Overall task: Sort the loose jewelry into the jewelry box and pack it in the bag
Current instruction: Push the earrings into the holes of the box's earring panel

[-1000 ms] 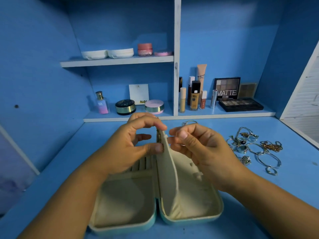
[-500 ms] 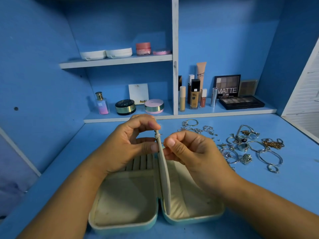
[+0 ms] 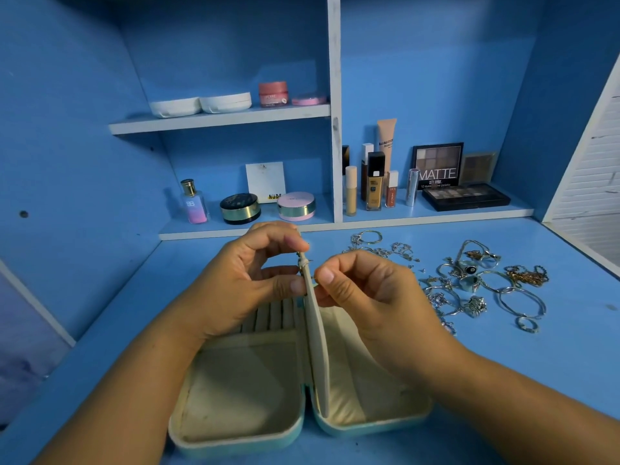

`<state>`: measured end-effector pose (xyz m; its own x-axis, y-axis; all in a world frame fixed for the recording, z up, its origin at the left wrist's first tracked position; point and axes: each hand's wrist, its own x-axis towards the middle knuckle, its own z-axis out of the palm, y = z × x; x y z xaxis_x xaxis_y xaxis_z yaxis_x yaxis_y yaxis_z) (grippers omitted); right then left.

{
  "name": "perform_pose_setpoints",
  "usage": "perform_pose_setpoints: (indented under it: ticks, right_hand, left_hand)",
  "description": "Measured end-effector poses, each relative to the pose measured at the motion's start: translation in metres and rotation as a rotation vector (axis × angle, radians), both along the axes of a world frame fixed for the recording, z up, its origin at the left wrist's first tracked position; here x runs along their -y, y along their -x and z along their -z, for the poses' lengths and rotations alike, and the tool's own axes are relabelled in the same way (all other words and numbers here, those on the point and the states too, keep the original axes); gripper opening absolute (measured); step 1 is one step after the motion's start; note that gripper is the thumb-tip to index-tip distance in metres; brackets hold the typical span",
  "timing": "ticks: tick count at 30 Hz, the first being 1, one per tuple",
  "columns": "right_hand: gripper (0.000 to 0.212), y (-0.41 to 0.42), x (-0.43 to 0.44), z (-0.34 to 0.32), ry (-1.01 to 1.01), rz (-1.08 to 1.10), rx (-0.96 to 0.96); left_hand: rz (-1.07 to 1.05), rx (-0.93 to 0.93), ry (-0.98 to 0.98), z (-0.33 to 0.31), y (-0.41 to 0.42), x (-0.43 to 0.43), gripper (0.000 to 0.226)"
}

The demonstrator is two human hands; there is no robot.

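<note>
Jewelry box point(image 3: 235, 437) lies open flat at the near edge of the table point(image 3: 503, 380): the left half shows a cream-lined compartment with ring slots point(image 3: 271, 313) at its far end, the right half has cream padding, and the centre flap point(image 3: 317, 347) stands upright between them. Left hand point(image 3: 241, 280) pinches the flap's top between thumb and forefinger; right hand point(image 3: 375, 297) pinches a small metal piece point(image 3: 314, 279), too small to identify, at the flap's right face. Loose jewelry point(image 3: 469, 283) lies on the table right of the box; beyond, makeup bottles point(image 3: 374, 182) and a palette point(image 3: 466, 196) sit on the shelf point(image 3: 436, 216).
</note>
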<state>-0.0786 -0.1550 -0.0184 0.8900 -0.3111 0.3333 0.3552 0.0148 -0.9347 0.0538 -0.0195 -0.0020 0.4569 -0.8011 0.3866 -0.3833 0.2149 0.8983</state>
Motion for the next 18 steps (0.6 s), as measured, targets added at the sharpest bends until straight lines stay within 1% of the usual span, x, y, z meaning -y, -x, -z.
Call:
perform_pose_setpoints:
  ticks: [5, 9, 16, 18]
  right_hand:
    - [0.023, 0.0002, -0.0015, 0.0016, 0.054, 0.04, 0.031]
    - [0.021, -0.0001, -0.0046, 0.0027, 0.091, 0.084, 0.043]
    - [0.017, 0.0, -0.0052, 0.0067, 0.097, 0.112, 0.067]
    - [0.018, 0.0003, -0.0015, 0.0064, 0.082, 0.083, 0.054]
  left_hand:
    - [0.011, 0.02, 0.014, -0.0005, 0.0013, 0.0008, 0.039]
    - [0.013, 0.026, 0.009, -0.0007, 0.002, 0.0015, 0.039]
    - [-0.008, 0.028, 0.006, -0.001, 0.0023, 0.0028, 0.04]
    - [-0.006, 0.026, 0.011, -0.001, 0.002, 0.0029, 0.04]
